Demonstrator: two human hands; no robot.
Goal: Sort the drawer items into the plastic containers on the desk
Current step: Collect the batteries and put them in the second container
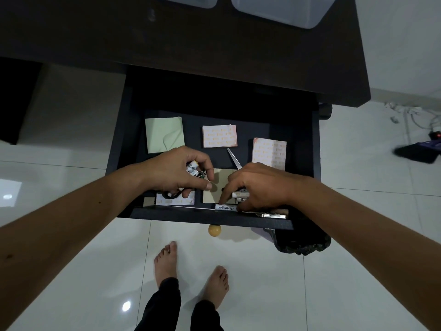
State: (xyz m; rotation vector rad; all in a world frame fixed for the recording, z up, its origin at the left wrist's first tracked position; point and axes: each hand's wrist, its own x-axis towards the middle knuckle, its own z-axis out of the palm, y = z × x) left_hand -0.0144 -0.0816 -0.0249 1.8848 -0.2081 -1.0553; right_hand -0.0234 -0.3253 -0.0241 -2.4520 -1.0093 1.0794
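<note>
Your left hand (177, 172) curls around a few small white batteries (192, 170), held over the front left of the open drawer (316, 163). Your right hand (256, 187) pinches more small white cylinders (240, 195) at the front edge, fingertips down on a white label strip (224, 208). Beyond your hands lie a green notepad (164, 134), two pink-printed pads (219, 136), and a scissor blade (233, 158). Two clear plastic containers (286, 10) sit on the dark tabletop (167, 39) above.

left hand (177, 169): fingers curled, gripping | right hand (256, 185): fingers curled, pinching | both forearms extended forward
</note>
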